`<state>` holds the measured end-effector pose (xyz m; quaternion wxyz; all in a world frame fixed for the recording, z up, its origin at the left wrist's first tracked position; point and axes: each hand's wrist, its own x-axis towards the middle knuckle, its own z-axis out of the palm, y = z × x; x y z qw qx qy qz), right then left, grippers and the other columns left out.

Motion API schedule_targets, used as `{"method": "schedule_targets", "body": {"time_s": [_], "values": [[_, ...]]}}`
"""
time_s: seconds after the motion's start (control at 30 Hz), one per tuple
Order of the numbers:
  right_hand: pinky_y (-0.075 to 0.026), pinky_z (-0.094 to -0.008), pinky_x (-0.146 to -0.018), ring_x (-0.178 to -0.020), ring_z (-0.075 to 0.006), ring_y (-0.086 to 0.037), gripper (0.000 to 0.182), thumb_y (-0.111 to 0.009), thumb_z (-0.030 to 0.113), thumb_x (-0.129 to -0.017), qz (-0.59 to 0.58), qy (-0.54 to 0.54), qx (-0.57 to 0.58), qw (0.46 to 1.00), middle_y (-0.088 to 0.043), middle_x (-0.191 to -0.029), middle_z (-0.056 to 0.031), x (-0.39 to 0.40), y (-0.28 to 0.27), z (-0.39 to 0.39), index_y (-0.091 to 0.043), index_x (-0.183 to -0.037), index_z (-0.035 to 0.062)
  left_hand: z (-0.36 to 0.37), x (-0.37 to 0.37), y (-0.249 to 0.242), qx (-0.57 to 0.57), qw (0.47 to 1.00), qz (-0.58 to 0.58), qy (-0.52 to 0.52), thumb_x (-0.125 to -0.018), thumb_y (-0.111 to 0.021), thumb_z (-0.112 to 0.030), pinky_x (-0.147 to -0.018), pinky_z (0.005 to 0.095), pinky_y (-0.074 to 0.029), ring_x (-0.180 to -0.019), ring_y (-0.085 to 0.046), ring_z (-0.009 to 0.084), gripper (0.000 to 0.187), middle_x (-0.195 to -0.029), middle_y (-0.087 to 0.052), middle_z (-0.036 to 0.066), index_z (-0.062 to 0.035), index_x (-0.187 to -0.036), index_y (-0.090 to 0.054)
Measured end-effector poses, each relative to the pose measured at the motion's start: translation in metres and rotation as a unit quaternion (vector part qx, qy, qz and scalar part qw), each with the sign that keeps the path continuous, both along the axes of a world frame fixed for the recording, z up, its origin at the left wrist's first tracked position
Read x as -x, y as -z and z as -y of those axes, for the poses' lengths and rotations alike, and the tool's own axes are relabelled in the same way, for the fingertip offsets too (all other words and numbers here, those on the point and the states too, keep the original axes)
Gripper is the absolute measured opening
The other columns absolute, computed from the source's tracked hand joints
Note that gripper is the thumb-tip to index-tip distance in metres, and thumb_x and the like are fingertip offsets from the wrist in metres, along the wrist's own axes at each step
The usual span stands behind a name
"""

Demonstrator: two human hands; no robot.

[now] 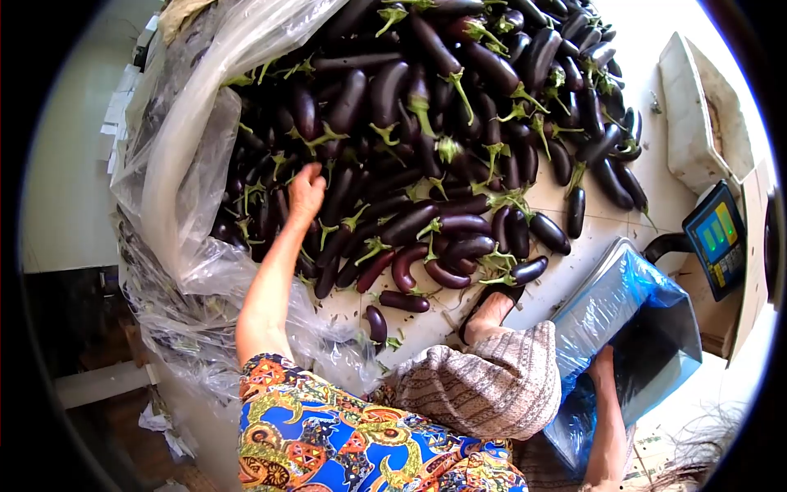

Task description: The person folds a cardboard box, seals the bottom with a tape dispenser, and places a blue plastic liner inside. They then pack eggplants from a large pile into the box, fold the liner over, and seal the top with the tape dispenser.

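Note:
My left hand [307, 195] reaches into a large heap of dark purple eggplants [389, 92] with green stems. Its fingers are curled down among the fruit; what they grip, if anything, is hidden. My right hand [602, 364] is inside a tub lined with a blue plastic bag [611, 291], low at my right side. The fingers there are too dark and small to make out. Several loose eggplants lie near my foot, including a short one [376, 325] and another [404, 302] beside it.
Crumpled clear plastic sheeting [176, 164] borders the heap on the left. A digital scale display [716, 239] stands at right, with a white foam box [684, 115] behind it. My sandalled foot [490, 316] rests on the tiled floor [344, 310] at the heap's front edge.

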<state>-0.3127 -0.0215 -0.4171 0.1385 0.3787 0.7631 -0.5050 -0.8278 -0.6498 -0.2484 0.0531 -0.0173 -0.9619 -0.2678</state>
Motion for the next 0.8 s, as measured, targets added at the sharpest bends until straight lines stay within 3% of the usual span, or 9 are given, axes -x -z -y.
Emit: {"method": "schedule_targets", "body": {"time_s": [0.17, 0.33, 0.37, 0.4, 0.43, 0.47, 0.53, 0.67, 0.8], "values": [[-0.052, -0.0438, -0.069, -0.085, -0.0381, -0.069, 0.025, -0.06, 0.009, -0.084, 0.082, -0.156, -0.114, 0.978, -0.067, -0.094, -0.0277, 0.007, -0.044, 0.009, -0.062, -0.105, -0.0037, 0.018, -0.041, 0.092, 0.195, 0.974, 0.082, -0.087, -0.076, -0.074, -0.023, -0.099, 0.0506, -0.042, -0.122, -0.049, 0.041, 0.063, -0.131, -0.053, 0.022, -0.0039, -0.131, -0.049], [-0.053, -0.0412, -0.063, -0.071, -0.0344, -0.071, 0.02, -0.053, 0.004, -0.088, 0.099, -0.252, -0.078, 0.959, -0.067, -0.08, -0.0273, 0.063, -0.166, 0.044, -0.061, -0.104, -0.0052, -0.031, -0.051, 0.077, 0.244, 0.944, 0.161, -0.157, -0.068, -0.08, -0.028, -0.101, 0.0524, -0.04, -0.125, -0.045, 0.0402, 0.073, -0.13, -0.05, 0.02, -0.0038, -0.129, -0.048], [-0.053, -0.0374, -0.061, -0.066, -0.0278, -0.07, 0.021, -0.055, 0.008, -0.09, 0.108, -0.211, -0.016, 0.971, -0.067, -0.076, -0.0246, 0.078, -0.193, 0.053, -0.06, -0.106, -0.0059, -0.016, -0.051, 0.099, 0.197, 0.963, 0.122, -0.141, -0.065, -0.08, -0.03, -0.098, 0.0531, -0.043, -0.118, -0.051, 0.0423, 0.068, -0.121, -0.056, 0.02, -0.0037, -0.122, -0.052], [-0.053, -0.0353, -0.06, -0.062, -0.0234, -0.067, 0.027, -0.059, 0.011, -0.09, 0.116, -0.166, 0.006, 0.979, -0.067, -0.073, -0.0206, 0.099, -0.229, 0.068, -0.059, -0.109, -0.0078, -0.007, -0.05, 0.094, 0.103, 0.965, 0.214, -0.109, -0.07, -0.079, -0.029, -0.09, 0.0466, -0.051, -0.101, -0.062, 0.0358, 0.055, -0.109, -0.063, 0.015, -0.0032, -0.113, -0.057], [-0.053, -0.0334, -0.059, -0.061, -0.0202, -0.065, 0.03, -0.06, 0.013, -0.091, 0.105, -0.162, 0.007, 0.981, -0.066, -0.073, -0.018, 0.101, -0.24, 0.064, -0.059, -0.112, -0.0081, -0.002, -0.057, 0.09, -0.128, 0.919, 0.349, -0.131, -0.074, -0.077, -0.028, -0.085, 0.0416, -0.053, -0.093, -0.064, 0.0301, 0.047, -0.102, -0.065, 0.012, -0.0036, -0.11, -0.059], [-0.053, -0.0315, -0.059, -0.06, -0.0171, -0.064, 0.034, -0.062, 0.016, -0.092, 0.094, -0.158, 0.006, 0.983, -0.066, -0.073, -0.0153, 0.099, -0.249, 0.059, -0.058, -0.115, -0.0084, -0.005, -0.069, 0.086, -0.346, 0.801, 0.466, -0.148, -0.078, -0.076, -0.027, -0.081, 0.0365, -0.055, -0.084, -0.066, 0.0243, 0.04, -0.096, -0.067, 0.009, -0.004, -0.107, -0.061], [-0.053, -0.0275, -0.059, -0.063, -0.0147, -0.064, 0.038, -0.061, 0.02, -0.093, 0.099, -0.054, 0.072, 0.991, -0.066, -0.079, -0.0119, 0.099, -0.267, 0.053, -0.058, -0.119, -0.0072, -0.036, -0.102, 0.063, -0.552, 0.682, 0.459, -0.139, -0.086, -0.07, -0.023, -0.078, 0.0364, -0.057, -0.083, -0.066, 0.0213, 0.029, -0.093, -0.069, 0.01, -0.0032, -0.106, -0.063], [-0.054, -0.0266, -0.066, -0.079, -0.0143, -0.065, 0.043, -0.062, 0.028, -0.094, 0.006, 0.026, 0.07, 0.997, -0.067, -0.101, -0.0109, 0.122, -0.312, 0.055, -0.058, -0.128, 0.0006, -0.128, -0.138, -0.016, -0.581, 0.692, 0.428, -0.019, -0.087, -0.067, -0.034, -0.078, 0.0352, -0.056, -0.084, -0.067, 0.0215, 0.042, -0.1, -0.068, 0.015, 0.0008, -0.109, -0.061], [-0.051, -0.029, -0.083, -0.102, -0.0154, -0.061, 0.044, -0.058, 0.031, -0.098, -0.119, 0.021, 0.119, 0.985, -0.064, -0.119, -0.0082, 0.154, -0.355, 0.067, -0.055, -0.133, 0.0056, -0.224, -0.133, -0.085, -0.592, 0.603, 0.486, 0.223, -0.089, -0.063, -0.048, -0.082, 0.0343, -0.055, -0.091, -0.065, 0.0227, 0.062, -0.112, -0.062, 0.018, 0.0035, -0.122, -0.054]]}}
